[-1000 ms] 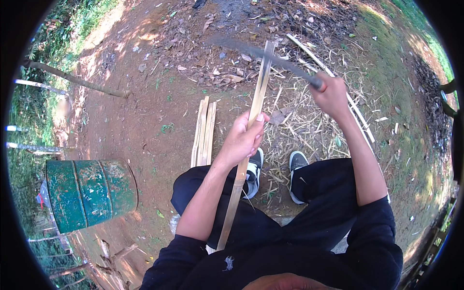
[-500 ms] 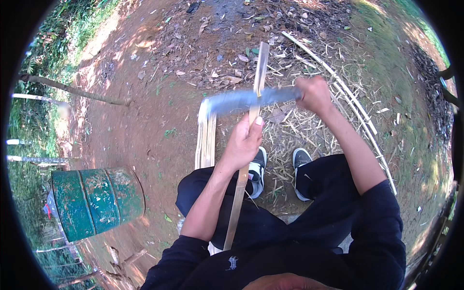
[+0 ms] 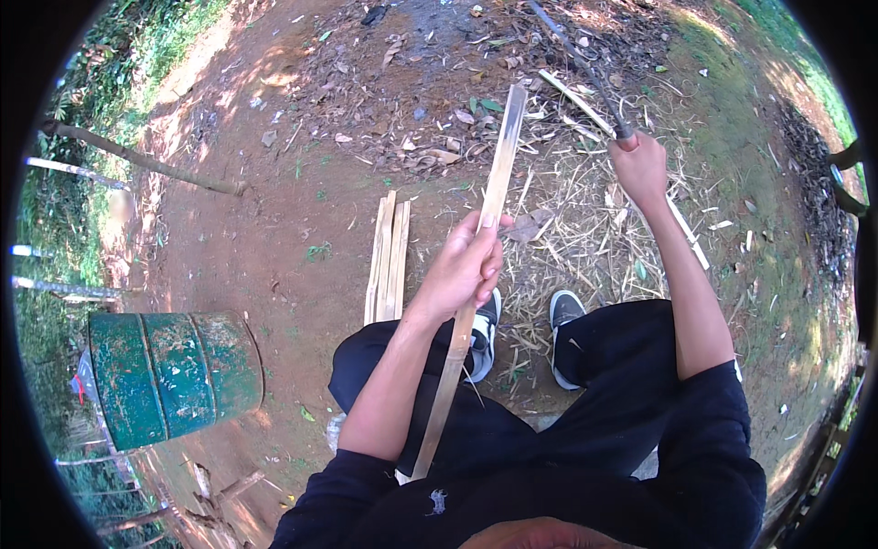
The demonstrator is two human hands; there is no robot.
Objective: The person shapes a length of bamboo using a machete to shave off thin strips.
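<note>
My left hand (image 3: 465, 265) is closed around the middle of a long bamboo strip (image 3: 498, 178), which slants from my lap up and away from me. Its far end is darker, and the lower part passes over my left thigh. In my right hand (image 3: 639, 167) is the handle of a machete (image 3: 585, 69). The long dark blade points away and to the left, seen nearly edge-on, apart from the strip. A small stack of cut bamboo strips (image 3: 389, 261) lies on the ground beyond my left knee.
A green, rust-marked drum (image 3: 174, 380) lies at the left. Pale shavings (image 3: 572, 238) litter the ground around my shoes. Long thin bamboo strips (image 3: 686, 229) lie to the right, partly behind my right arm. A branch (image 3: 151, 163) sticks in from the left.
My right hand has moved right, swinging the blurred machete off the strip so it points away. The left hand has shifted slightly, and the strip leans a little more to the right.
</note>
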